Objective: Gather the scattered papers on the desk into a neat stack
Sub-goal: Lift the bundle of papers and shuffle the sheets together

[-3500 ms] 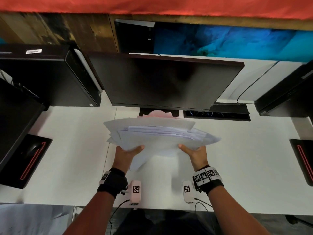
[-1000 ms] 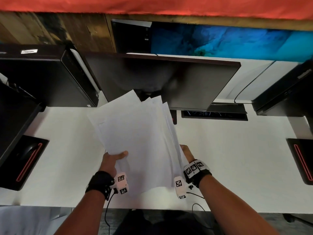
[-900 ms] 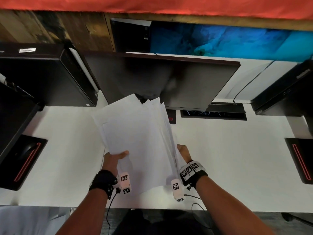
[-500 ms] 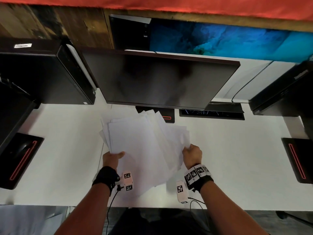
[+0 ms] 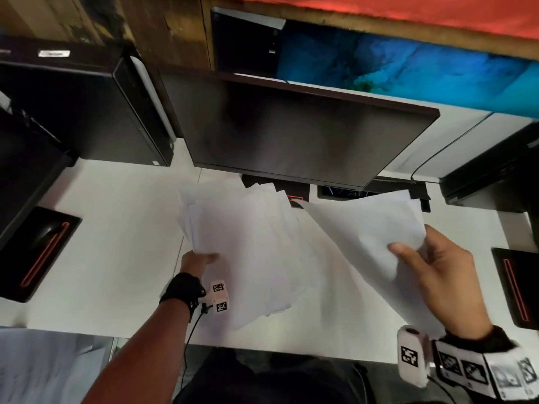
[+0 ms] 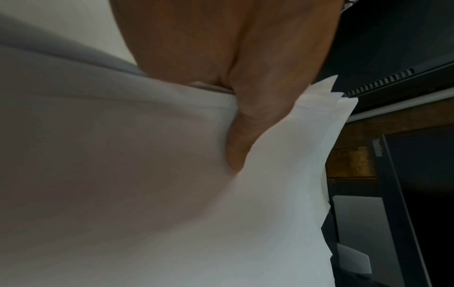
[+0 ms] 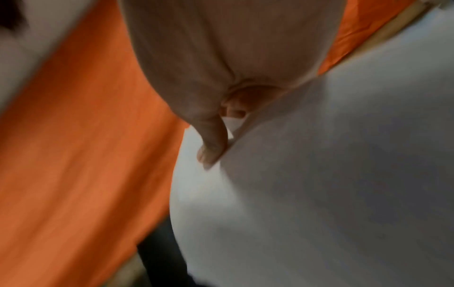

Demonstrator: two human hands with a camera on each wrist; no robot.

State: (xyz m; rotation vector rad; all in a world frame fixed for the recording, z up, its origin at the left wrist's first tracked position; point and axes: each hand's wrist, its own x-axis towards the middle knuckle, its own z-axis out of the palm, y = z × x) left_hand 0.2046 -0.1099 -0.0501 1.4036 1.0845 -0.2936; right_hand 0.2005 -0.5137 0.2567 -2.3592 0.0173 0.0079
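A fanned bundle of white papers (image 5: 248,246) hangs over the white desk (image 5: 116,243) in front of the monitor, its corners uneven. My left hand (image 5: 198,259) grips its left edge, thumb on top; the left wrist view shows that left hand (image 6: 245,126) pinching the bundle of papers (image 6: 172,194). Raised to the right, my right hand (image 5: 431,266) holds separate white sheets (image 5: 367,231) with its thumb pressed on their face. In the blurred right wrist view the right hand (image 7: 216,143) pinches those sheets (image 7: 319,174).
A dark monitor (image 5: 291,132) stands just behind the papers. Black computer cases sit at the left (image 5: 81,112) and far right (image 5: 495,176). A black pad with a mouse (image 5: 38,249) lies at left, another pad (image 5: 516,287) at right.
My right hand has pulled some sheets away from the bundle and lifted them up and to the right. The left hand keeps its hold on the rest, which has sunk lower.
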